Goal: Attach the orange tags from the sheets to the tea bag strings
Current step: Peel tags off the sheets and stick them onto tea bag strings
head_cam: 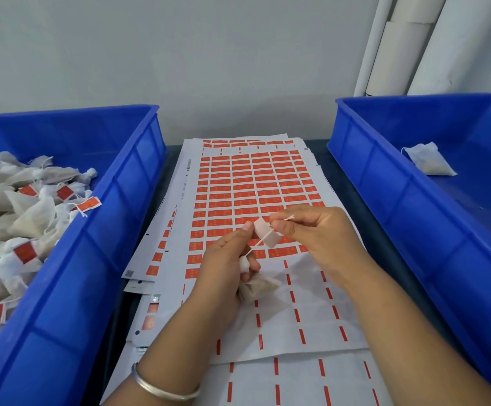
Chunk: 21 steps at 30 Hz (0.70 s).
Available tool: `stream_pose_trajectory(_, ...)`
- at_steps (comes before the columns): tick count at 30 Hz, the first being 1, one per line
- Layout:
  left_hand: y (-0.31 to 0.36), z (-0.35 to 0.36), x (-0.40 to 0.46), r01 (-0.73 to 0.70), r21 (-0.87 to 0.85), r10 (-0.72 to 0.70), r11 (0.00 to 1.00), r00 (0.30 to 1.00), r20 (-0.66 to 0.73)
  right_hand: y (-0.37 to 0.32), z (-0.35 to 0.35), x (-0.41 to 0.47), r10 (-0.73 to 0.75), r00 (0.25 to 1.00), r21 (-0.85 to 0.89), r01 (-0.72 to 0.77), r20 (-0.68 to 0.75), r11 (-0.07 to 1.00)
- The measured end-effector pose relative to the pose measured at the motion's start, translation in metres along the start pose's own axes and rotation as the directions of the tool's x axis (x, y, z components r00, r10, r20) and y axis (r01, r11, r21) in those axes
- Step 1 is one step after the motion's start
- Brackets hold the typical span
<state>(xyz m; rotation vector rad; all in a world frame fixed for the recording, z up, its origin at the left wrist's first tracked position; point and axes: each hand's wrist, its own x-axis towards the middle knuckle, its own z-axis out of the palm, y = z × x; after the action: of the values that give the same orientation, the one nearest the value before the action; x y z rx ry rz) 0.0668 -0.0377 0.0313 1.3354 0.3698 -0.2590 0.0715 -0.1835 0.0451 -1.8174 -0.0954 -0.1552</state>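
Over the tag sheets (pixel 256 183), mid-table, both hands work raised. Left hand (pixel 229 265) clenched round a tea bag (pixel 257 288) low in the palm, thumb tip pressing a peeled tag (pixel 266 234), pale back up. Right hand (pixel 311 230) pinches the string (pixel 260 243) end, pulling it taut across the tag. Left crate (pixel 98 230) holds tagged bags; right crate (pixel 385 171) holds one bag (pixel 427 162). Crate walls flank the sheets closely.

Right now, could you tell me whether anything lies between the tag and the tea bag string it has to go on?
Nothing visible does: the tag lies against the string, pinched by the right hand; the left hand holds the tea bag.
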Motion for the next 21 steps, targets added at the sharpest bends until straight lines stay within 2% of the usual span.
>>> stream_pose_trajectory(6, 0.0001, 0.0003, -0.0005, 0.007, -0.006, -0.007, 1.000, 1.000, 0.003, 0.0015, 0.0001, -0.0002, -0.017, 1.000, -0.019, 0.017, 0.014, 1.000)
stream_pose_trajectory(21, -0.0028, -0.0045, -0.0045, 0.012, -0.073, 0.001, 0.997, 0.983, 0.186, 0.0078, -0.0001, 0.0033, -0.043, 0.998, -0.157, 0.035, -0.046, 0.987)
